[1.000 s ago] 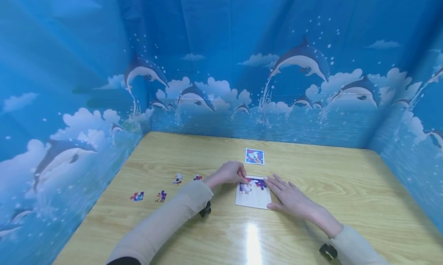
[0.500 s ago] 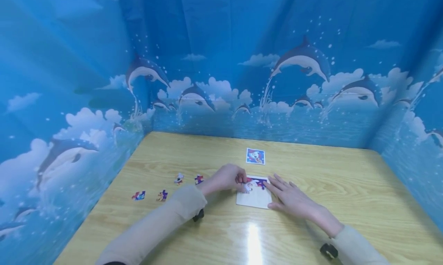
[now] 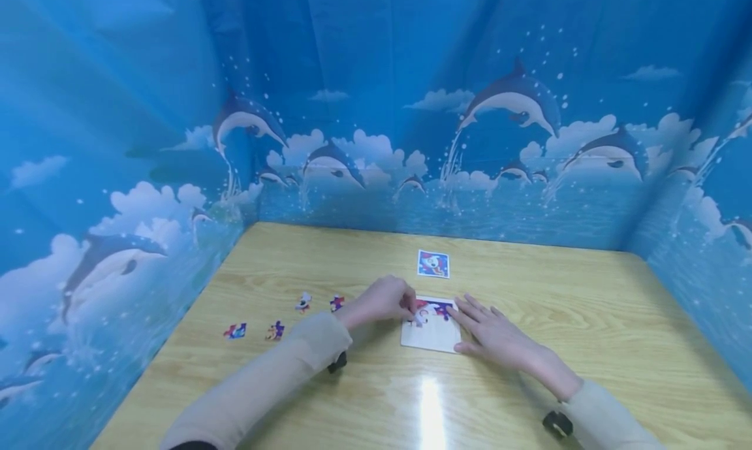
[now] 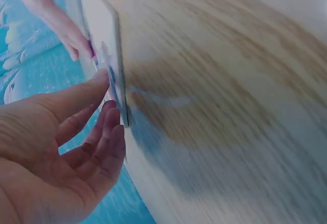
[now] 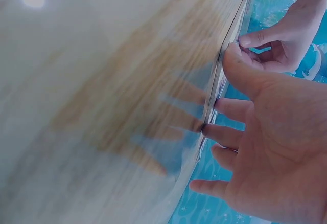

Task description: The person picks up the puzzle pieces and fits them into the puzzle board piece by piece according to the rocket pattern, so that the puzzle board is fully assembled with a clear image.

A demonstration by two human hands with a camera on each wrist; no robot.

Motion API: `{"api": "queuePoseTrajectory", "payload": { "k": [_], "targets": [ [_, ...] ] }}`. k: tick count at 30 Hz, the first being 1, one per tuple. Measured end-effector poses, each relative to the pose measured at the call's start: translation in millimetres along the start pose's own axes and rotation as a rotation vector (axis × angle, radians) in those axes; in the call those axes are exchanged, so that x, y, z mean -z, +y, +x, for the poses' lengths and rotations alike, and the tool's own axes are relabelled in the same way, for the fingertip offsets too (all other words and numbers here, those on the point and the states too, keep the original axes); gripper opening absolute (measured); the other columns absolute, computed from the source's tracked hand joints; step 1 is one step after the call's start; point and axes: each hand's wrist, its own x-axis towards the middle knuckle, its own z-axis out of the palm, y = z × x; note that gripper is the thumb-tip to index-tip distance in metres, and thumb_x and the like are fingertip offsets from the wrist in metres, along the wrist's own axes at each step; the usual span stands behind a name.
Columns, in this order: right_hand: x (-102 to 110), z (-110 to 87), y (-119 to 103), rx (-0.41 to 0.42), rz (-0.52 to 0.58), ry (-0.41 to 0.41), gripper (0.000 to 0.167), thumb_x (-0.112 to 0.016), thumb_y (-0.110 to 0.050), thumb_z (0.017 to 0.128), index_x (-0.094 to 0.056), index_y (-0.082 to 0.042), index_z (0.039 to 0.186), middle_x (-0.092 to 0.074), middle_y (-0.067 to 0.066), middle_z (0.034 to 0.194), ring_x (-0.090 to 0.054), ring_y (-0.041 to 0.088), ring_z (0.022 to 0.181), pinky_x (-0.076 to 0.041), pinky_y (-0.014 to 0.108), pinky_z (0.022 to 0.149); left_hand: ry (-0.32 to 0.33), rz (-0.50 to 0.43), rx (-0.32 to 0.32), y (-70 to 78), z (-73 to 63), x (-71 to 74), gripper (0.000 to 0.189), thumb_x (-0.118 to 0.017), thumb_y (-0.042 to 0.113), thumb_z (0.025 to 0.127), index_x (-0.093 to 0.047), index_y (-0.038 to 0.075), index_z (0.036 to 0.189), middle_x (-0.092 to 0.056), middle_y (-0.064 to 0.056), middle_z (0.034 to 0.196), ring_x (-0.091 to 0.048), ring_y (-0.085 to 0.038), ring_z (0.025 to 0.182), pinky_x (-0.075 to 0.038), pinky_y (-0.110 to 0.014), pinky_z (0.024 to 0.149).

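A square white puzzle board lies on the table, its far part covered by joined jigsaw pieces in red, purple and white. At the board's left edge my left hand pinches a mostly white jigsaw piece between thumb and fingers. In the left wrist view the thumb of my left hand lies over the board's face, with the fingers curled at its edge. My right hand rests with straight, spread fingers on the board's right edge; fingertips touch the purple corner.
Loose jigsaw pieces lie left of the board: a white one, a purple-red one, a yellow-purple one and a red-blue one. A picture card lies beyond the board. A dolphin-printed curtain surrounds the wooden table.
My left hand has shifted slightly at the board's left edge, its fingers covering and then partly uncovering the white piece. The right hand has stayed in place.
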Motion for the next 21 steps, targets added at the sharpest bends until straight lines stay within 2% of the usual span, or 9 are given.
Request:
{"api": "queuePoseTrajectory", "payload": {
  "k": [4, 9, 16, 21],
  "targets": [
    [0.7, 0.4, -0.9, -0.001, 0.003, -0.002, 0.072, -0.064, -0.042, 0.097, -0.041, -0.002, 0.152, -0.031, 0.023, 0.160, -0.024, 0.046, 0.149, -0.024, 0.071, 0.113, 0.056, -0.100, 0.010, -6.7, 1.4, 8.8, 0.006, -0.075, 0.024, 0.092, -0.073, 0.019, 0.089, -0.067, 0.009, 0.083, -0.063, -0.010, 0.072, -0.052, -0.021, 0.065],
    [1.7, -0.5, -2.3, -0.007, 0.020, -0.006, 0.072, -0.064, -0.042, 0.097, -0.041, -0.002, 0.152, -0.031, 0.023, 0.160, -0.023, 0.047, 0.149, -0.022, 0.071, 0.114, 0.156, -0.176, 0.008, -25.2, -5.8, 33.5, 0.010, -0.069, 0.028, 0.098, -0.072, 0.018, 0.096, -0.069, 0.006, 0.091, -0.065, -0.011, 0.081, -0.055, -0.024, 0.072],
    [2.1, -0.7, -4.2, -0.005, 0.025, -0.001, 0.072, -0.064, -0.042, 0.097, -0.041, 0.000, 0.152, -0.032, 0.024, 0.160, -0.023, 0.047, 0.149, -0.022, 0.071, 0.114, 0.240, -0.193, 0.081, -60.3, -34.8, 69.7, 0.019, -0.066, 0.029, 0.100, -0.073, 0.013, 0.107, -0.071, 0.002, 0.099, -0.066, -0.012, 0.087, -0.057, -0.029, 0.077],
    [2.0, 0.3, -4.5, -0.027, 0.028, -0.009, 0.077, -0.063, -0.044, 0.097, -0.036, 0.001, 0.153, -0.030, 0.025, 0.160, -0.024, 0.046, 0.149, -0.022, 0.070, 0.115, 0.285, -0.169, 0.101, -89.3, -60.7, 86.0, 0.017, -0.066, 0.025, 0.100, -0.073, 0.011, 0.108, -0.072, -0.002, 0.102, -0.067, -0.017, 0.092, -0.058, -0.035, 0.082]
  ]
}}
